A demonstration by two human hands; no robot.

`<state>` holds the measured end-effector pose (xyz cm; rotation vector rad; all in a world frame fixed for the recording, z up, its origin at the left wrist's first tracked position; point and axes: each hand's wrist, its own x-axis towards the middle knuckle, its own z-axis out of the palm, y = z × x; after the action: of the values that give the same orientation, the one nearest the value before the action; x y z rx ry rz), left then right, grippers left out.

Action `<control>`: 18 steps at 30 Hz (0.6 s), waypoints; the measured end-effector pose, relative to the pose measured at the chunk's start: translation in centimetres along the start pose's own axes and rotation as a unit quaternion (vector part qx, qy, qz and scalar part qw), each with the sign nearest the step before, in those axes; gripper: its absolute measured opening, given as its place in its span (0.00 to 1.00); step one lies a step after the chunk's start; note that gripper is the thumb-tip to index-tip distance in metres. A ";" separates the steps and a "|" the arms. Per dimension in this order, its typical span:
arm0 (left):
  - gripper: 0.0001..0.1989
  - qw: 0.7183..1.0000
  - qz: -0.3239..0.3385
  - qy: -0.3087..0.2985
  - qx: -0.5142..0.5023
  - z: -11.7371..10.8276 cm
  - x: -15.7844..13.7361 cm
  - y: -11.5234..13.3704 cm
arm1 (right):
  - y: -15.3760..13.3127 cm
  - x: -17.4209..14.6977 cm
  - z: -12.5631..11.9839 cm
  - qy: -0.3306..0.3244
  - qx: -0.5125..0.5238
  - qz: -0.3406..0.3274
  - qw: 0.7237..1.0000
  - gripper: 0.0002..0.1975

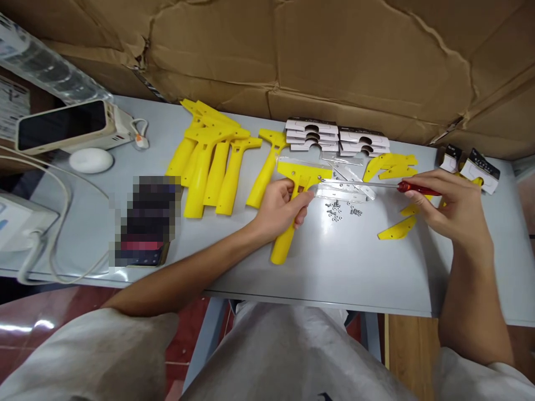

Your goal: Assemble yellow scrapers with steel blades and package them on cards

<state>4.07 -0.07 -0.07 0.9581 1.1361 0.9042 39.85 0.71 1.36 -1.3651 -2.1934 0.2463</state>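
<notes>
My left hand (279, 209) is wrapped round a yellow plastic scraper (284, 245), its wide head pointing away from me and a clear strip along its top edge. My right hand (457, 209) grips the red handle of a screwdriver (405, 187). The long shaft runs left, and its tip meets or nearly meets a screw at the right end of the scraper's head. Just right of the scraper lie flat metal blades (345, 193), with small screws and nuts (334, 211) in front of them. Loose yellow cover pieces (397, 228) rest between these and my right hand.
Several yellow scraper handles (196, 184) lie left of centre. Folded white-and-black cards (311, 135) stand at the back against a cardboard wall (334, 61). At the left are a phone (62, 125) on a stand, a white mouse-like object (91, 160), cables and a blurred-out device.
</notes>
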 end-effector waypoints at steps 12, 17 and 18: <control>0.15 0.999 0.003 0.034 -0.021 0.2 0.1 -0.3 | -2.4 0.0 -0.8 0.026 -0.127 -0.045 0.991 0.12; 0.14 0.999 0.005 0.042 -0.015 0.4 0.4 -0.8 | -5.8 0.0 -3.6 0.024 -0.289 -0.090 0.953 0.12; 0.14 0.999 0.008 0.040 -0.014 0.4 0.4 -0.9 | -6.4 0.0 -4.2 0.014 -0.328 -0.078 0.941 0.13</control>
<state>4.61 -0.04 -0.99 0.9169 1.1819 0.9759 37.15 -2.82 7.58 -1.4818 -2.4496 -0.6147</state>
